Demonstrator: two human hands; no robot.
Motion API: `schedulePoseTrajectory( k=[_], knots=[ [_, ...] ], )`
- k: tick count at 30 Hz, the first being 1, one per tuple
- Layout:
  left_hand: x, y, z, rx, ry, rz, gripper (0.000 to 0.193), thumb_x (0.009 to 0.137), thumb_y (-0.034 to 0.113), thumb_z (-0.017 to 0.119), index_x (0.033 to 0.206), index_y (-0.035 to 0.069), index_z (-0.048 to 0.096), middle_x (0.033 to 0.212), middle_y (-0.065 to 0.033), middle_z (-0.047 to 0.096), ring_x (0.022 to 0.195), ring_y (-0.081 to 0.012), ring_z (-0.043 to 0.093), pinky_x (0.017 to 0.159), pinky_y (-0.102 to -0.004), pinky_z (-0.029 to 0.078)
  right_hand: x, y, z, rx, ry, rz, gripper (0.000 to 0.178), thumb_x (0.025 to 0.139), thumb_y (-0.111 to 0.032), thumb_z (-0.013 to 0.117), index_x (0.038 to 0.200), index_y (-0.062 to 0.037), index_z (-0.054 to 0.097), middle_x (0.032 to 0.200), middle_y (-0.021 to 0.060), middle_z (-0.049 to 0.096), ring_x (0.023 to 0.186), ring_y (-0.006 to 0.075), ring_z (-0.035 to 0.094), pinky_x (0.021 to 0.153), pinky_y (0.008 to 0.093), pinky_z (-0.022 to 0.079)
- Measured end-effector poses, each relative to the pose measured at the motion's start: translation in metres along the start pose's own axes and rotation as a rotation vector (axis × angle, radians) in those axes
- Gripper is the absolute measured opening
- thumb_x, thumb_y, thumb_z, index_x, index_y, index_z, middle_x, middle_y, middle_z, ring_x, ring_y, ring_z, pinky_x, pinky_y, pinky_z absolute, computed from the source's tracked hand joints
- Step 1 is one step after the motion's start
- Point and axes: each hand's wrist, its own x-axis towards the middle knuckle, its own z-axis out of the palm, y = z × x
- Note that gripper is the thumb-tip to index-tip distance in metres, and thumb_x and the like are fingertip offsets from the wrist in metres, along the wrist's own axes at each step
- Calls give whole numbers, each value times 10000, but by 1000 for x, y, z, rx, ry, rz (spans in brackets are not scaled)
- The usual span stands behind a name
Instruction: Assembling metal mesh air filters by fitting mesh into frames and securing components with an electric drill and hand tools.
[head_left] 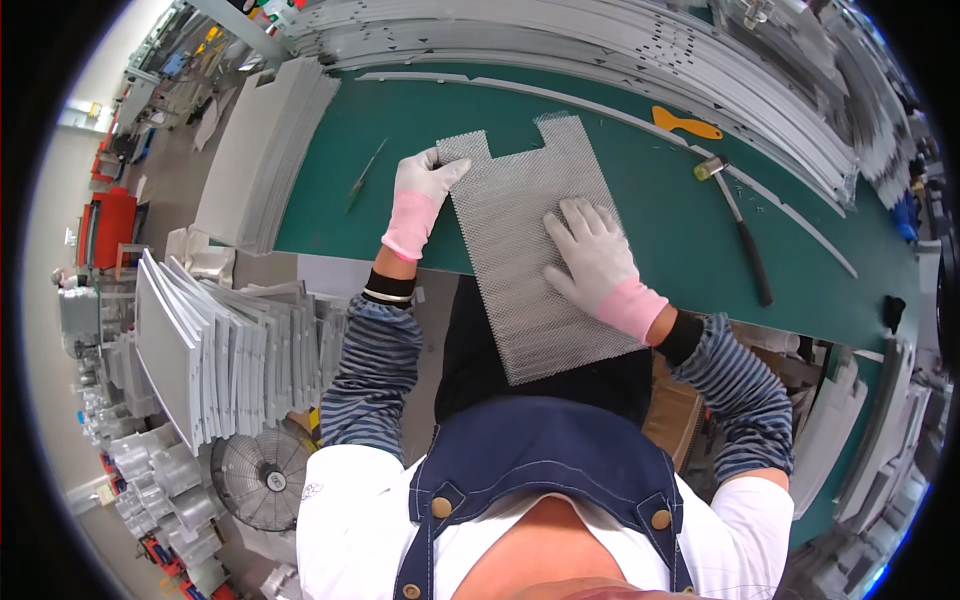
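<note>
A grey metal mesh sheet with a rectangular notch in its far edge lies partly on the green table, its near end reaching over the edge toward my lap. My left hand, in a white and pink glove, pinches the sheet's far left corner between thumb and fingers. Flat on the right part of the mesh rests my right hand, gloved alike, with its fingers spread. Right of the sheet lies a hammer with a black handle and a yellowish head.
A yellow scraper and thin white strips lie toward the far side, before stacked long metal profiles. A thin pointed tool is at the left. Panels are stacked at the table's left end; framed panels stand below, near a fan.
</note>
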Motion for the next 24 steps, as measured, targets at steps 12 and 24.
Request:
schedulePoseTrajectory(
  k=[12,24],
  knots=[
    [14,16,7,342,-68,-69,343,795,261,742,858,-67,663,679,-90,650,561,-148,621,537,-303,512,70,27,20,7,72,-250,530,794,-317,662,1223,-32,541,1297,145,523,1239,308,469,1083,452,348],
    [-2,11,26,52,169,305,208,909,111,608,976,-73,676,814,-37,666,697,-90,550,636,-244,457,76,29,3,102,121,-222,596,767,-282,681,1289,-54,504,1246,173,540,1184,334,506,1015,464,398]
  ],
)
